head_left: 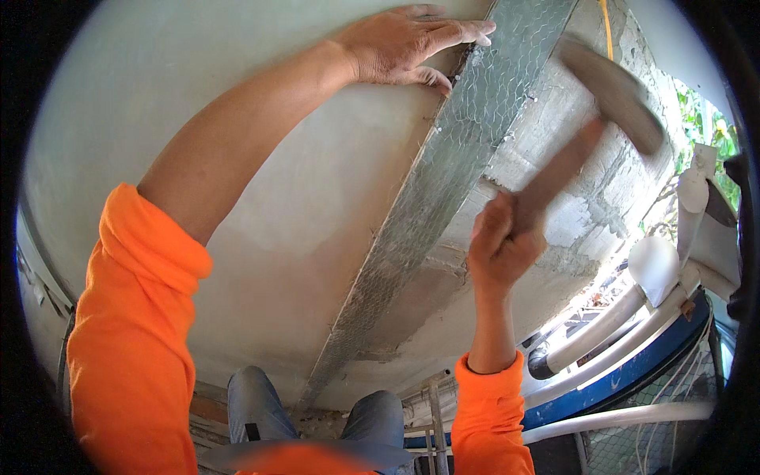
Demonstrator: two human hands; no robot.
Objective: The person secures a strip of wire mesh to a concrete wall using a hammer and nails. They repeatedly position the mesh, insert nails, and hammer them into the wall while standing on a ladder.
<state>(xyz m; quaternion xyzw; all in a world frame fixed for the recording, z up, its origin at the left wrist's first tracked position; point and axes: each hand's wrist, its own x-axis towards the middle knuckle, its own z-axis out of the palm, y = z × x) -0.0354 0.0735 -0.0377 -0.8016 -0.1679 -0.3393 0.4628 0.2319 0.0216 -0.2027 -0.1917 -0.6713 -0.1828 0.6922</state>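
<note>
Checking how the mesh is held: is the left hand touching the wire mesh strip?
Touching. The head view shows the left hand flat on the wall, its fingertips pressed on the edge of the wire mesh strip.

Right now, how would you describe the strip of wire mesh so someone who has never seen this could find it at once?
Start at the big pale smooth wall filling the middle. Where it meets the rough cracked concrete, the wire mesh strip runs diagonally from the top down toward the knees. The left hand presses its upper end; its grey hexagonal netting sets it apart from both plain surfaces and the blurred hammer.
</note>
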